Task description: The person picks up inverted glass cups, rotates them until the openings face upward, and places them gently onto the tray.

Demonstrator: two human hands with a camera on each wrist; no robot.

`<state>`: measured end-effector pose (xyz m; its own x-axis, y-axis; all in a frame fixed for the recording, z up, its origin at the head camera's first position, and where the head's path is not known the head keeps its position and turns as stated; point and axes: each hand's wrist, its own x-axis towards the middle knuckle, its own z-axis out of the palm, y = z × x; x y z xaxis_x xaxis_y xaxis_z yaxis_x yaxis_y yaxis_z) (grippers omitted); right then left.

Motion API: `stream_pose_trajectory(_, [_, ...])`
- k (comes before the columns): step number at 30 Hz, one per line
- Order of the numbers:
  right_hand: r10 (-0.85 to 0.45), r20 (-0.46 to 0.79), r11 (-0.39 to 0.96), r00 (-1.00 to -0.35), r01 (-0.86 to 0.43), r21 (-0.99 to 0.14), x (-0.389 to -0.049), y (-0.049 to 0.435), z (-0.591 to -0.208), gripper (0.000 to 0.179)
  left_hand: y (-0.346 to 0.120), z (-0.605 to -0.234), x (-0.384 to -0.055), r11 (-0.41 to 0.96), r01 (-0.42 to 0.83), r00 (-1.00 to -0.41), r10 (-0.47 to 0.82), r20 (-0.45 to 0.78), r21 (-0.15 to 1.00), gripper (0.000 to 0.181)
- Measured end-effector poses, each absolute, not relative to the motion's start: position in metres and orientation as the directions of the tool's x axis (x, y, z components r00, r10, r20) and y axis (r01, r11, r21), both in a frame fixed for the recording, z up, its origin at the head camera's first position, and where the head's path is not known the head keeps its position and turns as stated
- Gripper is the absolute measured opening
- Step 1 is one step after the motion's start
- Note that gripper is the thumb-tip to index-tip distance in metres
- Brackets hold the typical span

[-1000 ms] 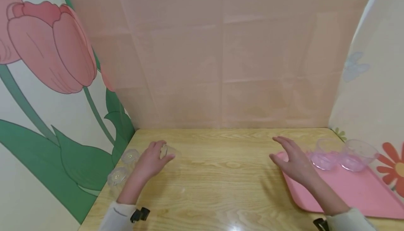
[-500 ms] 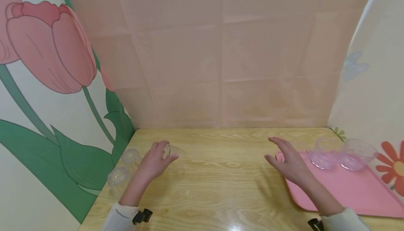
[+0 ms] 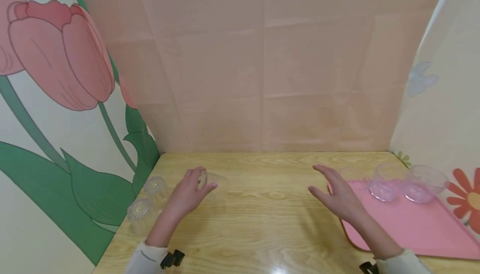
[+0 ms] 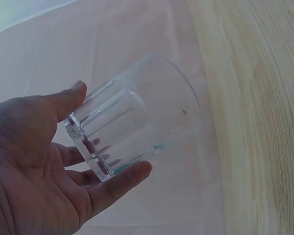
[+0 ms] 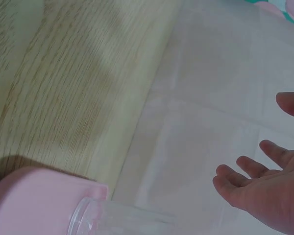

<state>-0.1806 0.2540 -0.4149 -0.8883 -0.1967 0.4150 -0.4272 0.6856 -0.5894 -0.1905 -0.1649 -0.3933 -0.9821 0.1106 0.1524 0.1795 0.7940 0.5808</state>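
Observation:
My left hand [image 3: 191,188] grips a clear cup [image 4: 137,117] by its base end, thumb on one side and fingers on the other. The cup lies tilted on its side in the air, its mouth facing right in the head view. Over the left edge of the pink tray [image 3: 420,232], my right hand [image 3: 341,197] is held up with its fingers spread and nothing in them. Clear cups stand mouth up at the back of the tray, one [image 3: 384,188] beside another [image 3: 421,188]. The faint rim of a further cup [image 5: 132,220] shows behind the right hand.
Two more clear cups, one [image 3: 155,186] behind the other [image 3: 139,213], stand upside down near the wooden table's [image 3: 262,224] left edge. A pink sheet [image 3: 262,66] hangs at the back, with patterned walls on both sides.
My left hand has moved slightly right with the cup. My right hand has also shifted left, away from the tray's cups, uncovering part of a faint rim.

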Motion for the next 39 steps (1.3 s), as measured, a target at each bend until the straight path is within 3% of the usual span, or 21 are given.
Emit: stream_pose_trajectory(39, [-0.219, 0.413, 0.607, -0.884, -0.455, -0.651, -0.179, 0.224, -0.42, 0.06, -0.143, -0.397, -0.186, 0.723, 0.211, -0.976, 0.118, 0.183, 0.657, 0.073])
